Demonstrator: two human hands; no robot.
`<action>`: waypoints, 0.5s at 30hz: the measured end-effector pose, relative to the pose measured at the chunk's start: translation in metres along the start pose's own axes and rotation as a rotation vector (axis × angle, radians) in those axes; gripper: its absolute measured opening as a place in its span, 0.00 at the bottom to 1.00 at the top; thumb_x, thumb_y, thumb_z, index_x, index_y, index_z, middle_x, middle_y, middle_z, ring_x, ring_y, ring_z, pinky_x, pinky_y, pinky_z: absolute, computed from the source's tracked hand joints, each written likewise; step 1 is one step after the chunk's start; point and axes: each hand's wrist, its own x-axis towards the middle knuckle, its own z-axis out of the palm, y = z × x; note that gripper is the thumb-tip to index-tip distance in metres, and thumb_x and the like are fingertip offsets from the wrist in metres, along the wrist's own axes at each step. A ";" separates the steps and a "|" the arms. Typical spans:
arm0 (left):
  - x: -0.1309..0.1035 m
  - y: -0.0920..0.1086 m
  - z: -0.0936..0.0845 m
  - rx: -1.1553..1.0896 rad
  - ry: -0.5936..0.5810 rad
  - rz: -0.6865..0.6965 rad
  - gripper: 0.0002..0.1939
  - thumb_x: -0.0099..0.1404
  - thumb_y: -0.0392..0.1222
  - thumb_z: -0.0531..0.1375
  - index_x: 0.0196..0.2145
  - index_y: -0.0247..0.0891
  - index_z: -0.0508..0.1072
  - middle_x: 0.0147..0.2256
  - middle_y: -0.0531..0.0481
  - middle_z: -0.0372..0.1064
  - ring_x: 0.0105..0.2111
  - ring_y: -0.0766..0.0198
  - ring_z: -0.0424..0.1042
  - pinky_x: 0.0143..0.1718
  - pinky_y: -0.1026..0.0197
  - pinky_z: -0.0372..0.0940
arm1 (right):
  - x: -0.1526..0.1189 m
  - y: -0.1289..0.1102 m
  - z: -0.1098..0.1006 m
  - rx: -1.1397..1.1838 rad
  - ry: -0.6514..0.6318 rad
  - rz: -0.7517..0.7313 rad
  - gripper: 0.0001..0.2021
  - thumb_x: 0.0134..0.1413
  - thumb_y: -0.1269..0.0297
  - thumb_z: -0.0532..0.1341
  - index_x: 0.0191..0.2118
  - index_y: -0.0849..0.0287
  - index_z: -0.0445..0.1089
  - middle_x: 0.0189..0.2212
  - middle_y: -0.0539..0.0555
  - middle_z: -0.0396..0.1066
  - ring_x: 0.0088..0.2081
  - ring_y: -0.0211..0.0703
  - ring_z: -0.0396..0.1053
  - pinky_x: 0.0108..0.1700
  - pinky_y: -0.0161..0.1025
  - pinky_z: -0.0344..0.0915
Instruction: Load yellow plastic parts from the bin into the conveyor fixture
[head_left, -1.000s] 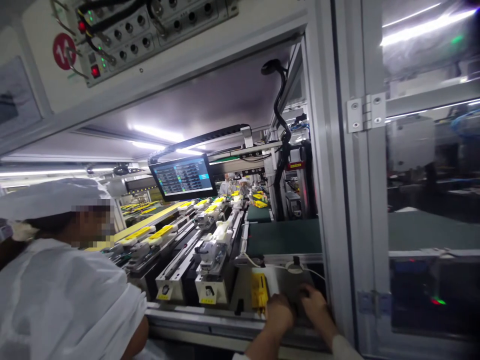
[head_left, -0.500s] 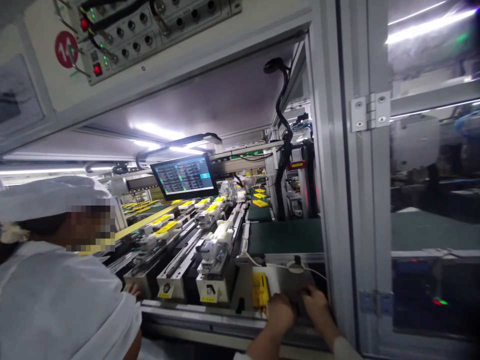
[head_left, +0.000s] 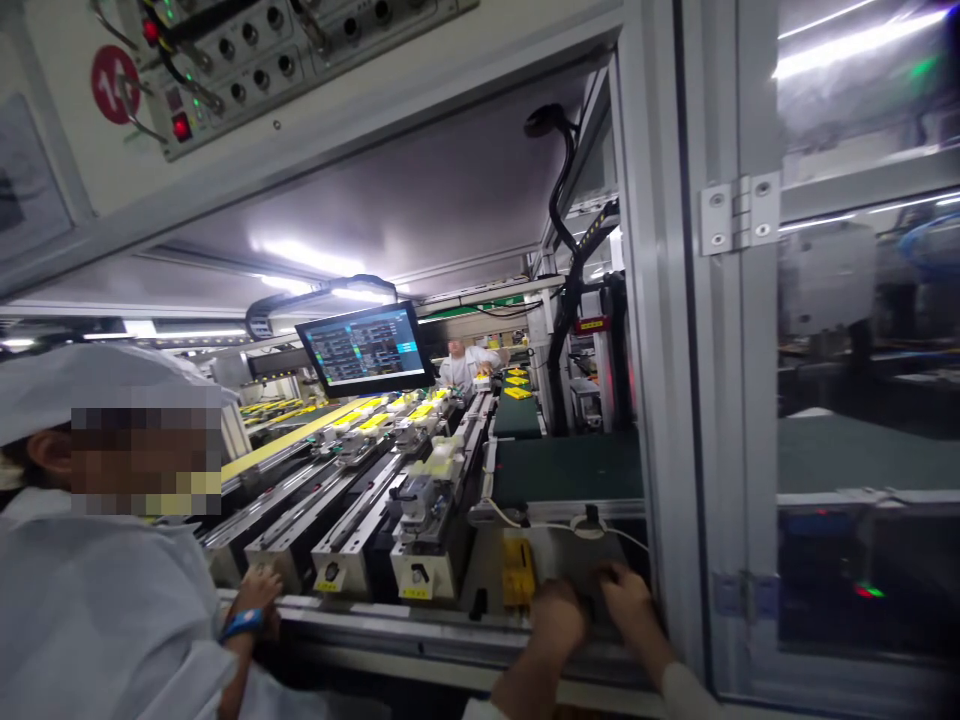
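My left hand [head_left: 559, 615] is low in the view, just right of a yellow part [head_left: 517, 572] on a grey plate [head_left: 491, 560]. Its fingers are dark and blurred, and what they touch cannot be made out. To its right, my right hand [head_left: 626, 598] reaches over the same plate with its fingers bent; whether it holds anything is hidden. A white cable [head_left: 622, 540] runs behind both hands, below the dark green belt [head_left: 570, 470].
Rails with fixtures [head_left: 424, 510] and yellow parts lie left of my hands. A person in white [head_left: 97, 600] stands at the left, one hand [head_left: 259, 590] at the frame edge. A monitor [head_left: 366, 350] hangs above. A metal post [head_left: 667, 350] rises at the right.
The fixtures on the left rails have moved farther back. The person's banded wrist and hand now show at the edge. Another person shows at the far end. My hands have hardly moved.
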 end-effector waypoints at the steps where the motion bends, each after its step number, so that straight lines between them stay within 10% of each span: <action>1: 0.000 0.000 0.000 0.001 0.002 0.000 0.19 0.64 0.45 0.49 0.45 0.33 0.73 0.43 0.37 0.74 0.44 0.51 0.73 0.42 0.56 0.66 | 0.001 0.001 0.001 0.007 0.001 0.000 0.18 0.40 0.61 0.51 0.30 0.62 0.76 0.26 0.58 0.77 0.35 0.51 0.74 0.37 0.38 0.66; 15: 0.001 0.001 0.001 0.025 0.003 -0.022 0.19 0.64 0.46 0.50 0.46 0.34 0.72 0.42 0.38 0.73 0.43 0.51 0.74 0.41 0.55 0.67 | 0.000 0.002 0.003 0.112 0.001 -0.025 0.15 0.39 0.63 0.52 0.30 0.62 0.74 0.32 0.60 0.77 0.41 0.52 0.73 0.43 0.39 0.67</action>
